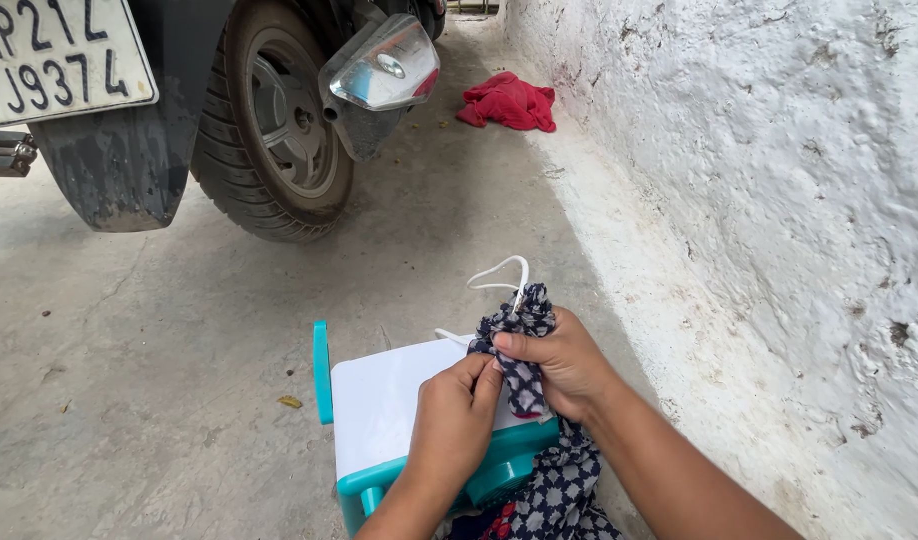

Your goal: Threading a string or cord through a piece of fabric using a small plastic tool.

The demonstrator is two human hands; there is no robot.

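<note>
Both my hands grip a bunched dark blue cloth with a white pattern (pixel 522 322) over a small stool. My left hand (pixel 454 420) pinches the lower part of the bunch. The upper part is closed in my right hand (pixel 567 362). A white cord (pixel 501 275) loops out of the top of the bunched cloth, and another bit of it trails to the left. The rest of the cloth (pixel 564 490) hangs down in front of the stool.
The white-topped stool with teal sides (pixel 374 410) stands on a concrete floor. A scooter's rear wheel (pixel 274 120) and mudguard are at the upper left. A red rag (pixel 509 102) lies by the rough white wall (pixel 779 200) on the right.
</note>
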